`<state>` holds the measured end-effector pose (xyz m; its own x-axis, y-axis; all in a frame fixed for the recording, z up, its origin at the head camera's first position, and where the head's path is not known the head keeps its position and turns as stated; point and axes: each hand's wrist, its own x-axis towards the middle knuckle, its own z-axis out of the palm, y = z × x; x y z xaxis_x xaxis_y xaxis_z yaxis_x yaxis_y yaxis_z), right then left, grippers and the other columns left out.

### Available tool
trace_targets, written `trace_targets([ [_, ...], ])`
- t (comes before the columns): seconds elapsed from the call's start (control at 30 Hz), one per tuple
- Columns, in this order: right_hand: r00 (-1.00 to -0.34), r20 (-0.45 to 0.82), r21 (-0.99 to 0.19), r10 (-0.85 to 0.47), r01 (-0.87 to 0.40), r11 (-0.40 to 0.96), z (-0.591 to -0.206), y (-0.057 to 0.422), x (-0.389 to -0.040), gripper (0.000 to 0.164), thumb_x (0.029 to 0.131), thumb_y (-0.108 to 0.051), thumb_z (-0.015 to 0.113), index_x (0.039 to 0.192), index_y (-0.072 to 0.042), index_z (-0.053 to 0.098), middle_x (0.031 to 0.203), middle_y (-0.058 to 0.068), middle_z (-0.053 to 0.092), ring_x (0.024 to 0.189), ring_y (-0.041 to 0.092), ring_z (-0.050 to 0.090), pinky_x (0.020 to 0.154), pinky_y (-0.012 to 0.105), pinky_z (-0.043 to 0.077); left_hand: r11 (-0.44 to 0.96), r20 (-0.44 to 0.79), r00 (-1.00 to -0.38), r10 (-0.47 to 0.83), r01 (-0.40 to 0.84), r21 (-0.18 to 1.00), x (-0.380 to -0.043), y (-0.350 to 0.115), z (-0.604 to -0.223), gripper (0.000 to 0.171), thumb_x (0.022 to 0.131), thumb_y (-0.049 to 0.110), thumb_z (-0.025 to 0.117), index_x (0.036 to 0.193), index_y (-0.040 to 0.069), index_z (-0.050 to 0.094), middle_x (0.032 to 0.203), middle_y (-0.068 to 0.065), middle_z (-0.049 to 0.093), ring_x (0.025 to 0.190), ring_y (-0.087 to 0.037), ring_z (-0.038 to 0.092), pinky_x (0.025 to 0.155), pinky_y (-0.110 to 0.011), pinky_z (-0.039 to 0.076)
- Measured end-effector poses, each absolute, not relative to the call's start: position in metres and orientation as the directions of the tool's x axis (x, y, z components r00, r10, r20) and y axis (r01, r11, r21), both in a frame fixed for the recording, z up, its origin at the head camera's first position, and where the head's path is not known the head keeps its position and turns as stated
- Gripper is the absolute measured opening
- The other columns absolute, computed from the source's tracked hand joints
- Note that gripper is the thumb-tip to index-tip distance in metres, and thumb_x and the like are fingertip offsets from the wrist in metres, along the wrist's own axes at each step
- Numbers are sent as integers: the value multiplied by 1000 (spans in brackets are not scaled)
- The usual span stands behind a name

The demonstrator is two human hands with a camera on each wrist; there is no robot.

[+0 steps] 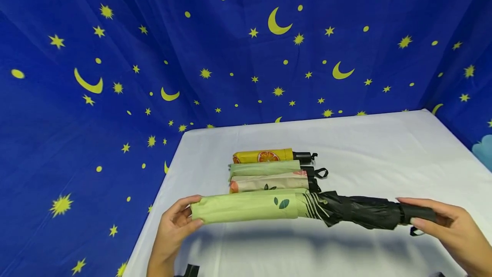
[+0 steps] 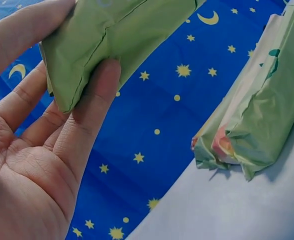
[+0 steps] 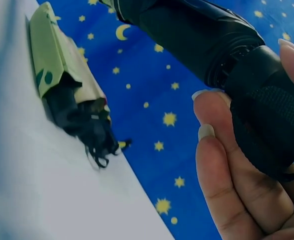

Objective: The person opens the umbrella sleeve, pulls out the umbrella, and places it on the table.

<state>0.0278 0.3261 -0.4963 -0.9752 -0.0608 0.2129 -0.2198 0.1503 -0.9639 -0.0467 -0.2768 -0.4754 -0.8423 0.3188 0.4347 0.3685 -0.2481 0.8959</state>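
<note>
A left hand (image 1: 171, 228) pinches the end of a green sleeve (image 1: 246, 207), a right hand (image 1: 453, 228) grips a black handle (image 1: 422, 213) — the folded umbrella (image 1: 363, 211) stretched between them, more umbrellas (image 1: 265, 169) lying beyond.

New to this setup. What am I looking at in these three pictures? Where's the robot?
No robot here: just a person's bare left hand and right hand. The wide picture comes from a camera worn on the head, looking forward and down; the other two come from a camera on each wrist.

Held above the white surface is a folded black umbrella, partly inside a light green sleeve. The left hand pinches the sleeve's end; the right holds the black handle. Behind lies a row of sleeved umbrellas, including yellow, pale green and beige ones.
</note>
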Motion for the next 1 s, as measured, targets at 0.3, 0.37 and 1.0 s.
trace_targets([
  [0.3,-980,198,-957,17,-189,220,-522,358,46,48,93,24,54,133,-2,64,123,-13,68,103,1,67,73,26,60,-247,419,-856,302,354,902,-44,-287,-488,50,85,-27,60,133,-24,45,128,-13,62,106,-18,67,81,-28,61],
  [0.37,-984,172,-943,42,-152,296,-528,363,49,47,93,22,58,131,-4,66,120,-17,67,100,0,68,73,27,61,-243,400,-865,303,335,910,-42,-288,-493,50,86,-26,60,133,-24,45,129,-12,62,107,-18,67,81,-27,60],
  [1.0,-999,6,-874,-36,-23,485,-564,368,58,43,93,5,70,134,8,60,118,-36,56,64,11,64,45,32,44,78,-10,-953,301,14,997,-28,-288,-523,38,88,-5,75,125,-9,63,134,-17,60,110,-18,66,80,-27,60],
])
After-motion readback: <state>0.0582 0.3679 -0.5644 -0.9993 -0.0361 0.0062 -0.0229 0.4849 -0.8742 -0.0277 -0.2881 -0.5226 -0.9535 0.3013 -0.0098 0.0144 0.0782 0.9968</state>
